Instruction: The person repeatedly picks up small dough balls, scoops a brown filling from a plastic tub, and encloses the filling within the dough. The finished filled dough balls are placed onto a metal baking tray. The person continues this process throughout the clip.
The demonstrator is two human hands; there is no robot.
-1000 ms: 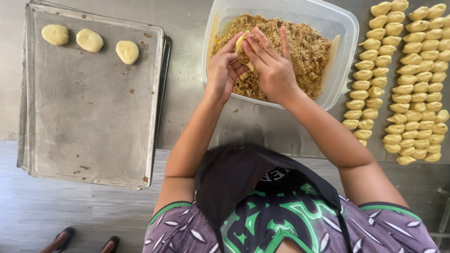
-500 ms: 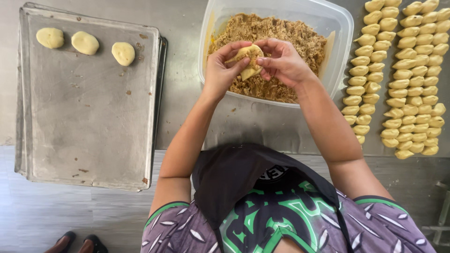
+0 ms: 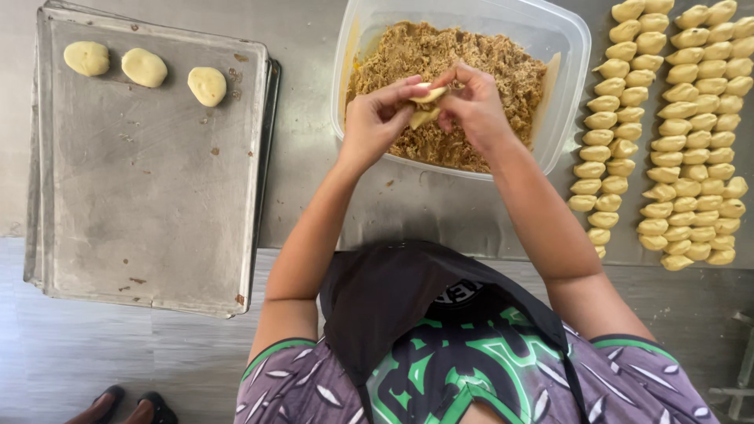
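- well off to your left, the baking tray point(image 3: 149, 204) holds three pale dough ovals point(image 3: 144, 67), likely parked clear of your work.
- your left hand point(image 3: 375, 122) and right hand point(image 3: 476, 110) pinch a folded dough piece point(image 3: 425, 106) over the clear tub point(image 3: 567, 86) of shredded filling point(image 3: 455, 59), probably so crumbs fall back in; your fingers hide what's inside.
- right of your hands, rows of shaped dough pieces point(image 3: 667, 133) run past the frame's edge.

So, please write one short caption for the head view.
Both hands, left hand and right hand, pinch a dough piece over the tub of shredded filling.

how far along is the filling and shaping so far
Done: three shaped pieces lie on the metal tray. In hand: the left hand and right hand pinch one dough piece over the tub of shredded filling. Left: rows of dough lumps beside the tub.
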